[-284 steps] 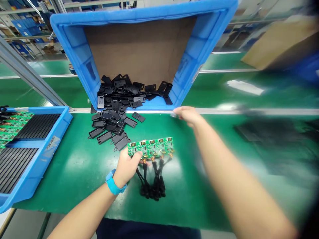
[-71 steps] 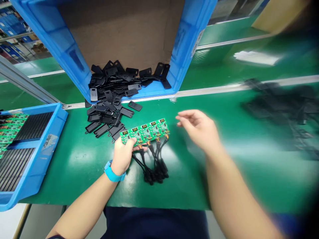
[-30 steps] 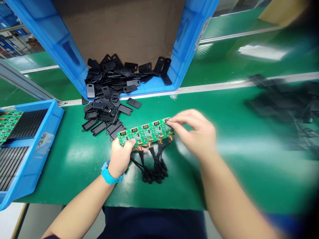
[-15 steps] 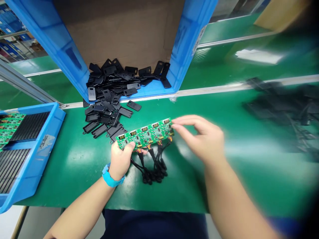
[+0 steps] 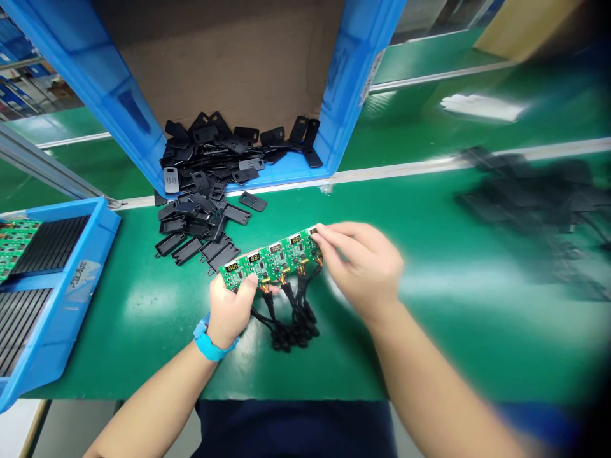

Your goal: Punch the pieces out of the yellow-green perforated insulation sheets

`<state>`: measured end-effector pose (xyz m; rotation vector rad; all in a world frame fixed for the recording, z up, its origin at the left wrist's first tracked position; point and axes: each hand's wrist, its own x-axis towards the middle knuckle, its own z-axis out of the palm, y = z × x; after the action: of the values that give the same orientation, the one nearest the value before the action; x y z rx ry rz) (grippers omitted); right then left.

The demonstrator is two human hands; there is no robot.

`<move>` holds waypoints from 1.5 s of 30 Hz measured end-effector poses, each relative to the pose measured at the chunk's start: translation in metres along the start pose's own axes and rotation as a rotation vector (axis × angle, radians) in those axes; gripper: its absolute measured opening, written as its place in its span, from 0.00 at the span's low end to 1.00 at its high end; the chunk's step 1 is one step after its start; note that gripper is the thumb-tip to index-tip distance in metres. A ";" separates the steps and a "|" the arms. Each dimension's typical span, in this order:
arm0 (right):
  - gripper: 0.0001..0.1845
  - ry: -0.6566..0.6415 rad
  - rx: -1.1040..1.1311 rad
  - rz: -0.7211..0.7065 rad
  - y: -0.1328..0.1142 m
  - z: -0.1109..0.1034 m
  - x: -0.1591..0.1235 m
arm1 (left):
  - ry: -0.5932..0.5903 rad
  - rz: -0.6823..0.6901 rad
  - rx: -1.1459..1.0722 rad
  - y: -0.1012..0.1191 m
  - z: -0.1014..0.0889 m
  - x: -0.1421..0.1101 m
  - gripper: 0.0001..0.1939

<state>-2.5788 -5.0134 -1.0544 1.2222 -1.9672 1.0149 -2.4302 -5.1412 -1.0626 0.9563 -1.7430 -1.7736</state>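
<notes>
A long green circuit board (image 5: 279, 259) with several small digit displays is held at a slant above the bench. My left hand (image 5: 231, 299), with a blue band (image 5: 212, 346) at the wrist, grips its left end, thumb on the face. Thumb and fingers of my right hand (image 5: 360, 264) are closed on the board's right end and cover part of the last display. From the lower edge, coloured wires run into black cables (image 5: 296, 318) that hang in a bunch over the bench.
A tilted blue crate (image 5: 353, 83) spills black plastic covers (image 5: 210, 152) onto the green bench (image 5: 405, 350). Black casings (image 5: 188, 251) lie just beyond my left hand. At left, a blue bin (image 5: 90, 273) holds boards and black strips. Blurred dark parts (image 5: 534, 203) and a white glove-like item (image 5: 482, 107) lie at right.
My right hand has moved left and closed its fingers on the right end of the board. The left hand keeps its hold, and the view has shifted slightly.
</notes>
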 end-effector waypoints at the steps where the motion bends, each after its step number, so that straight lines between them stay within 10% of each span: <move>1: 0.09 0.006 -0.003 0.000 0.000 0.000 -0.001 | 0.003 0.002 0.003 0.000 0.000 0.000 0.05; 11: 0.05 -0.044 0.114 0.202 -0.004 -0.003 0.006 | -0.059 -0.043 0.057 0.007 0.001 -0.003 0.08; 26: 0.07 -0.496 0.228 0.275 0.002 -0.015 0.018 | 0.003 -0.038 0.064 0.010 0.003 0.005 0.04; 38: 0.24 -0.410 0.391 0.570 0.127 0.056 0.061 | -0.122 -0.292 -0.408 0.009 -0.004 0.020 0.10; 45: 0.21 -0.446 0.559 0.738 0.071 0.030 0.038 | -0.183 -0.275 -0.437 0.006 -0.002 0.027 0.13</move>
<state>-2.6614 -5.0361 -1.0608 1.0541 -2.6901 1.8850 -2.4473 -5.1630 -1.0609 0.8946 -1.2765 -2.3562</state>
